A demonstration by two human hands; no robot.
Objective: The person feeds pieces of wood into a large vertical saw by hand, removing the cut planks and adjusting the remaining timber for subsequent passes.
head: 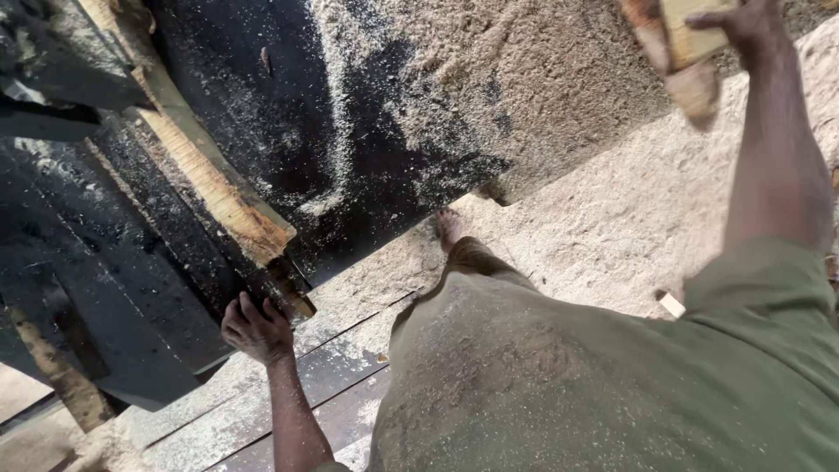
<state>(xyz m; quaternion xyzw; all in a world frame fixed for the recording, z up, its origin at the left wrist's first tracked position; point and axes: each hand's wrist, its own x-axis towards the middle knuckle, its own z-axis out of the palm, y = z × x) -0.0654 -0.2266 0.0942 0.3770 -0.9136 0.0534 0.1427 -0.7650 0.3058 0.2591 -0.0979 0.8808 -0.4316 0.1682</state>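
Observation:
My left hand [255, 329] curls around the near end of a long, rough wooden slab [214, 179] that lies on a dark, sawdust-covered machine table [288, 105]. The slab runs up and to the left, away from me. My right hand [745, 24] is raised at the top right and grips a pale wooden offcut [686, 39] with bark-coloured edges. The upper part of that piece is cut off by the frame's edge.
Thick sawdust covers the floor [594, 218] and the table's right side [542, 79]. My bare foot [448, 229] stands on the sawdust. Dark metal rails [332, 376] run below the table edge. A small pale wood chip [671, 304] lies on the floor.

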